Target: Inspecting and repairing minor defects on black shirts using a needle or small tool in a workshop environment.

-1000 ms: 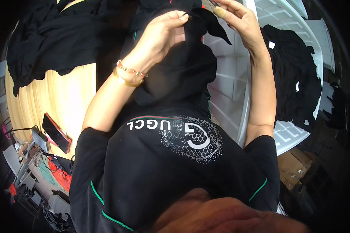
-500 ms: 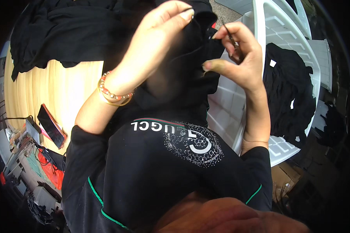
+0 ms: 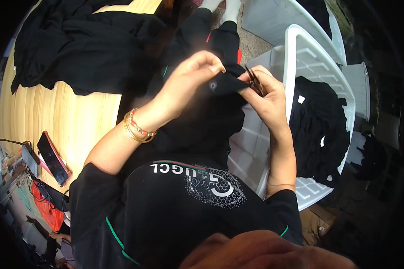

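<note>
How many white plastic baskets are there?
2. One white basket stands at the person's right, with black clothes inside. A second white basket sits behind it, near the top edge, only partly in view. More may be hidden in the dark at the right.

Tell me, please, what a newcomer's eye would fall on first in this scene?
First, the two hands raised at the centre: the left hand pinches a fold of black garment, and the right hand holds small dark snips against it. To the right stands a white plastic crate holding more black clothing. To the left, a pile of black fabric lies on a wooden table.
</note>
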Available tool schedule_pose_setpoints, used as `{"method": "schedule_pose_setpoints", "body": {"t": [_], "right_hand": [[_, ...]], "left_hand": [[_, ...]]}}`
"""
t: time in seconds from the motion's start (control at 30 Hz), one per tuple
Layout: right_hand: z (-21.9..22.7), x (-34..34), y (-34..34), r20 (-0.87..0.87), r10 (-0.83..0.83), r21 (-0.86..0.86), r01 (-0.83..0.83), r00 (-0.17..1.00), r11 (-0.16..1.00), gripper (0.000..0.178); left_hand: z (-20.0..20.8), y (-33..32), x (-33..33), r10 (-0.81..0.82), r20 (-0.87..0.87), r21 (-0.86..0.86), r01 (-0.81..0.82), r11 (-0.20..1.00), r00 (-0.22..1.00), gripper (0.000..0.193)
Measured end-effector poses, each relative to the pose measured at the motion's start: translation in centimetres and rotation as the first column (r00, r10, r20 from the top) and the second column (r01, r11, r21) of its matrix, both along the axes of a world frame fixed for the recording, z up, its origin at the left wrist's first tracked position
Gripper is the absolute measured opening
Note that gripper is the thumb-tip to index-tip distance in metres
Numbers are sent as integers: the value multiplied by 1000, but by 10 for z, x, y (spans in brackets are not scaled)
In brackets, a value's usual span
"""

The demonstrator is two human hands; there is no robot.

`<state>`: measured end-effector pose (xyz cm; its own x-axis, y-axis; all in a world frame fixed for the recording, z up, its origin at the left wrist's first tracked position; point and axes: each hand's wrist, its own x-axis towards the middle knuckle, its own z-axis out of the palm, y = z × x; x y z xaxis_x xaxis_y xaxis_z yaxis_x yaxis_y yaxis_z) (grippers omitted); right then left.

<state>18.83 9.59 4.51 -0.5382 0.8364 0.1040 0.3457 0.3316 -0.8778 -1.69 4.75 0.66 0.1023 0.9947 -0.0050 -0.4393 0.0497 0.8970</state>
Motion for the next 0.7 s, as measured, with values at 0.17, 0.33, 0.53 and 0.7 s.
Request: {"method": "schedule_pose_setpoints", "body": {"t": [0.17,0.33,0.53,0.7], "right_hand": [[7,4,1,-62,-103,-297,80,993,952,17],[-3,0,0,-268,-38,-244,-30,963,969,29],[-3,7,6,-272,-2,-197,-53,962,979,32],[-6,8,11,-295,8,-93,-37,956,995,24]], "left_hand": [[17,-7,2,258,-713,366,32,930,652,45],[15,-7,-2,246,-764,364,83,928,596,26],[19,-1,-14,64,-61,-129,-71,989,996,18],[16,1,-21,57,-84,-214,-74,974,995,19]]}}
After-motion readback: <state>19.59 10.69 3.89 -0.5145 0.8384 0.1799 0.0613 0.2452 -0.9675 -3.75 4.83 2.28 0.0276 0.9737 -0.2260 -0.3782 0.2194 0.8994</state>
